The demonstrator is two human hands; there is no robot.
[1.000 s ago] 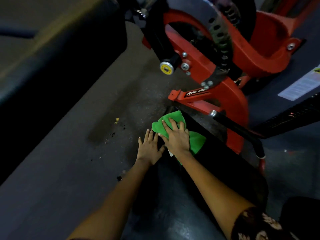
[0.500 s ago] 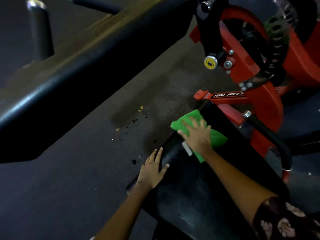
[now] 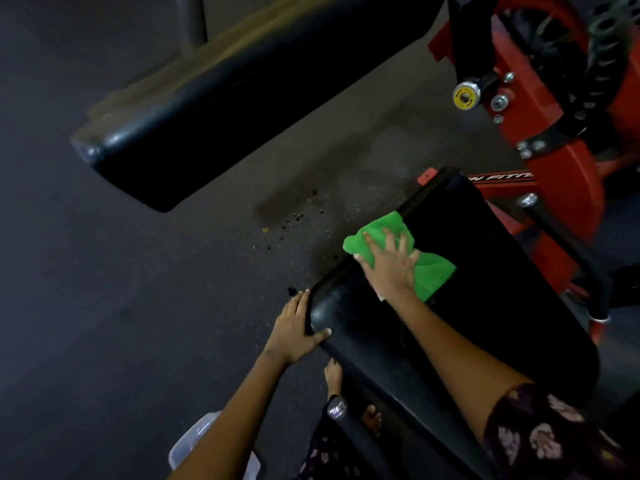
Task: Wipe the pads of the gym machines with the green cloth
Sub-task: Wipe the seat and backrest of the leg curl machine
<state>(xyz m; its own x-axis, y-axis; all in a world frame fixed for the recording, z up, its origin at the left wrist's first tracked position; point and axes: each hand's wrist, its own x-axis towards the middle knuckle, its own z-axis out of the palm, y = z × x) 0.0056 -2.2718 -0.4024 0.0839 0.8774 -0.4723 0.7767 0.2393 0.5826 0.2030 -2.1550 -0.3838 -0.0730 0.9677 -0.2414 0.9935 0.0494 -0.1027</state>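
Note:
A black seat pad (image 3: 485, 271) of a red gym machine fills the lower right. The green cloth (image 3: 429, 271) lies on the pad's left edge. My right hand (image 3: 389, 261) presses flat on the cloth with spread fingers. My left hand (image 3: 294, 329) rests against the pad's near left corner, thumb on top, fingers along the side. A second long black pad (image 3: 242, 109) hangs above the floor at upper left.
The red machine frame (image 3: 554, 174) with a yellow knob (image 3: 465, 95) stands at upper right. A black handle bar (image 3: 571, 251) runs along the pad's right side. Dark crumbs (image 3: 294, 220) dot the grey floor. My bare feet (image 3: 334, 375) stand under the pad. A pale container (image 3: 194, 441) sits at the bottom.
The view has pulled back and shifted. My right hand slid the cloth along the pad's left edge toward me. My left hand moved back to the pad's near corner.

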